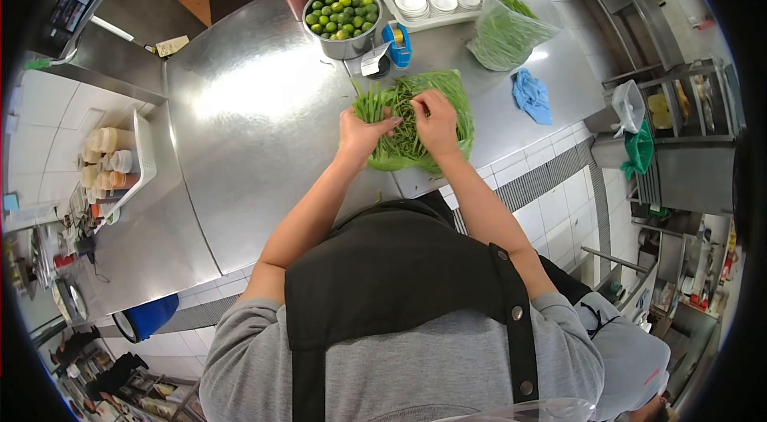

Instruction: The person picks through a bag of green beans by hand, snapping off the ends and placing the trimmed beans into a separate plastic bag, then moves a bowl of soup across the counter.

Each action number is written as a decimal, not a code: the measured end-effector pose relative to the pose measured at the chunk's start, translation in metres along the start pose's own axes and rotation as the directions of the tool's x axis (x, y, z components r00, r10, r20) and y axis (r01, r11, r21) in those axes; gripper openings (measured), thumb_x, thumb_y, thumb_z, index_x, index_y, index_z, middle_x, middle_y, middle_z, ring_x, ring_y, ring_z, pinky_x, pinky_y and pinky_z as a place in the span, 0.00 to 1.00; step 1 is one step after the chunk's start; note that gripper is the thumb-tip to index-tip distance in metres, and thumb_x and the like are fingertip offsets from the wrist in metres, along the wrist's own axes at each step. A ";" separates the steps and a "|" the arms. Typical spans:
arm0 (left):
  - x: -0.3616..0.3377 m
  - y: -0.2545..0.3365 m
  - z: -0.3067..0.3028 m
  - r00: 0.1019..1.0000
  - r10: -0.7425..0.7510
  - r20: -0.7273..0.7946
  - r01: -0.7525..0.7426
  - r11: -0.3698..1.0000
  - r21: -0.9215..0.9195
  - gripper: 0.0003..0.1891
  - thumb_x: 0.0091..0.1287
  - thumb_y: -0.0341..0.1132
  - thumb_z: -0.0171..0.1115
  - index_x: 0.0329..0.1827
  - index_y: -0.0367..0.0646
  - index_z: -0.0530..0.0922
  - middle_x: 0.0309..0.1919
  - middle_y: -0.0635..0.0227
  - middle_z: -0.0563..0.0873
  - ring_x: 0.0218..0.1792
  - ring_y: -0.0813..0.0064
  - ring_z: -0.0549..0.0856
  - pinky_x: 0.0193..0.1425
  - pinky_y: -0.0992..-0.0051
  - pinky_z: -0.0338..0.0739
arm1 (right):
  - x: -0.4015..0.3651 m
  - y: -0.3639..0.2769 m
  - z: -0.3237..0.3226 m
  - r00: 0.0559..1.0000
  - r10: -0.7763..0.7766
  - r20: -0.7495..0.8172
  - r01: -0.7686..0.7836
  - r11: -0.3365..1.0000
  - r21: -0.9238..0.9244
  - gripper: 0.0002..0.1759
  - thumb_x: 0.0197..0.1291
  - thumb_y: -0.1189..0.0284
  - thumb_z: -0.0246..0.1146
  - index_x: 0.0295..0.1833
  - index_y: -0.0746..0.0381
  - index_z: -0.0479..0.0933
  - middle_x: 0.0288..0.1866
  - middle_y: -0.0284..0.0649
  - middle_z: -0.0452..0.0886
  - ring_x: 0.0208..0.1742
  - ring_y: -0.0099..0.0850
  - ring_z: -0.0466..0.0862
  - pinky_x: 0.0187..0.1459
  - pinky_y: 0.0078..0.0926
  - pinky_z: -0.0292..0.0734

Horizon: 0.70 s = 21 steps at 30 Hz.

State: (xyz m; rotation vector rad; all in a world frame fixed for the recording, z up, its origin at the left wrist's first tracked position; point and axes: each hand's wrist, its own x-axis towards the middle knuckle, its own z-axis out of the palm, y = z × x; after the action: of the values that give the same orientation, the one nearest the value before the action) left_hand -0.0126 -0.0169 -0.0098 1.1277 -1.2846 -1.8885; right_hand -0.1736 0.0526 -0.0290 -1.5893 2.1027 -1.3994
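Note:
My left hand (363, 134) is closed around a bunch of green beans (369, 105), their ends sticking up past the fingers. Close beside it, my right hand (436, 125) has its thumb and fingertips pinched together. Whatever those fingertips hold is too small to make out. Beneath both hands lies a loose pile of thin green beans or trimmings (406, 125), spread on a green plastic bag (462, 98) on the steel counter.
Behind the pile stand a pot of limes (343, 22), a blue tape dispenser (397, 45) and a tray of stacked white bowls (429, 21). A clear bag of greens (505, 34) and a blue cloth (531, 96) lie rightward. Another person (619, 342) is close behind, at right.

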 end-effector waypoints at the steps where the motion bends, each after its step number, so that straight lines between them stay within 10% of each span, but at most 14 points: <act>1: -0.003 0.006 -0.002 1.000 -0.026 0.003 0.026 0.997 -0.070 0.11 0.58 0.22 0.76 0.41 0.35 0.81 0.28 0.67 0.85 0.26 0.77 0.84 0.33 0.75 0.81 | 0.001 0.006 -0.006 0.999 0.033 0.007 -0.033 0.999 -0.039 0.04 0.63 0.77 0.64 0.36 0.65 0.77 0.34 0.48 0.78 0.36 0.48 0.79 0.39 0.41 0.74; 4: -0.007 0.015 -0.012 0.993 -0.118 0.027 0.120 0.928 -0.354 0.11 0.62 0.24 0.75 0.43 0.37 0.80 0.25 0.70 0.83 0.27 0.77 0.84 0.34 0.76 0.83 | 0.005 0.014 -0.022 0.867 0.371 0.332 -0.236 0.893 -0.383 0.09 0.69 0.71 0.62 0.36 0.64 0.78 0.33 0.49 0.81 0.36 0.50 0.80 0.38 0.42 0.73; 7: 0.004 0.003 -0.030 0.977 -0.169 0.133 0.213 0.698 -0.683 0.09 0.68 0.29 0.71 0.46 0.39 0.79 0.28 0.73 0.83 0.29 0.81 0.84 0.39 0.79 0.84 | -0.009 0.023 -0.016 0.844 0.264 0.467 -0.360 0.924 0.129 0.14 0.71 0.65 0.63 0.37 0.64 0.82 0.31 0.39 0.83 0.31 0.32 0.80 0.36 0.32 0.75; 11: 0.015 -0.008 -0.040 0.980 -0.129 0.150 0.197 0.592 -0.781 0.07 0.70 0.28 0.69 0.44 0.44 0.78 0.38 0.72 0.85 0.30 0.85 0.83 0.42 0.79 0.85 | -0.020 -0.028 -0.021 0.803 0.213 0.557 -0.544 0.644 0.538 0.12 0.70 0.66 0.66 0.38 0.64 0.84 0.31 0.32 0.82 0.32 0.20 0.77 0.38 0.24 0.75; 17: 0.012 -0.001 -0.032 0.988 -0.146 0.044 0.126 0.617 -0.777 0.12 0.67 0.25 0.71 0.49 0.41 0.77 0.42 0.66 0.86 0.31 0.82 0.83 0.40 0.78 0.84 | -0.013 -0.054 -0.020 0.889 0.072 0.451 -0.208 0.943 0.259 0.07 0.66 0.72 0.69 0.39 0.65 0.83 0.35 0.35 0.83 0.34 0.20 0.77 0.40 0.22 0.74; 21: 0.015 -0.009 -0.037 0.990 -0.138 0.013 0.103 0.667 -0.738 0.11 0.67 0.24 0.71 0.47 0.42 0.77 0.43 0.64 0.86 0.31 0.82 0.82 0.40 0.77 0.83 | 0.009 -0.053 -0.042 0.769 -0.019 0.639 -0.387 0.781 0.490 0.07 0.65 0.73 0.68 0.37 0.66 0.82 0.36 0.34 0.84 0.34 0.21 0.79 0.41 0.22 0.75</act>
State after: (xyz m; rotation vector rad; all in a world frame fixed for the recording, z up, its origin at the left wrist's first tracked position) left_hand 0.0127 -0.0415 -0.0295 0.7983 -0.3049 -2.1519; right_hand -0.1668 0.0690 0.0369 -1.2616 1.2162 -1.0948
